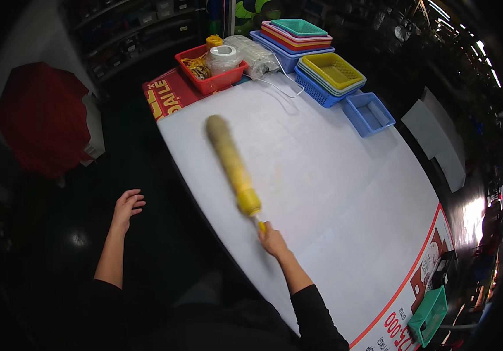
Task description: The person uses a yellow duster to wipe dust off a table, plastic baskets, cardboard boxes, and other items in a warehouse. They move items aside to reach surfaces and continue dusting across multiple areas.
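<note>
My right hand [272, 238] is wrapped round the handle of a long yellow duster [231, 161], whose far half is greyish and a little blurred. The duster points away and to the left, over the white tabletop [321, 175]; whether it touches the surface I cannot tell. Off the table's left edge, my left hand [128, 206] hangs in the air with nothing in it, its fingers loosely bent and apart.
At the far edge stand a red basket [210, 85] with yellow straps and a tape roll, a plastic-wrapped bundle [252, 54], stacked coloured baskets [289, 55] and a blue basket [368, 114]. A green basket [430, 316] sits at the near right. A red-covered object [41, 120] is at left.
</note>
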`<state>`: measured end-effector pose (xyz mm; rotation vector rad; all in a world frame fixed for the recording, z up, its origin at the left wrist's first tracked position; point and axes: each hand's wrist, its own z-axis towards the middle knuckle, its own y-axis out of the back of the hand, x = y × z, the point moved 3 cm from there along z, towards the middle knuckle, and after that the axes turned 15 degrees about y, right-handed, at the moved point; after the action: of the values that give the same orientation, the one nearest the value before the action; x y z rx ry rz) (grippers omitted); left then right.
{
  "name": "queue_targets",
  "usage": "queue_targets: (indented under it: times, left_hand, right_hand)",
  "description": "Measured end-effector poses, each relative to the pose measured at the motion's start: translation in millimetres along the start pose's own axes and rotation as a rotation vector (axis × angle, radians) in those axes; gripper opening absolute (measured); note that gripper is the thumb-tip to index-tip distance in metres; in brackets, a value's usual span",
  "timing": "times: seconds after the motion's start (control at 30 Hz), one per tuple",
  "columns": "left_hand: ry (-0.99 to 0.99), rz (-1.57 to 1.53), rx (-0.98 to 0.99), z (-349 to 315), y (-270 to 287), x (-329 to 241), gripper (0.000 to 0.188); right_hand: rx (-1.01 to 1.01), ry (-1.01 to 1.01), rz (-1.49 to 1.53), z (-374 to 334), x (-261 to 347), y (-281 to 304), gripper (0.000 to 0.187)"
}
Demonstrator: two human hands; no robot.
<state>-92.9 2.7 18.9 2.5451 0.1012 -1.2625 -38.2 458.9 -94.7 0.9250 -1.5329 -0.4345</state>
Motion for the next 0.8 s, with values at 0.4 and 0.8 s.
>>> queue_targets:
  times: [0.4, 0.8]
  left_hand:
    - [0.097, -0.029, -0.134, 95, 69, -44, 0.028]
    - [0.051, 0.181, 0.120, 368, 88, -218, 0.027]
  right_hand:
    - [-0.631, -0.437, 0.351, 40, -32, 62, 0.023]
    - [-0.170, -0.315, 0.090, 266, 101, -9, 0.033]
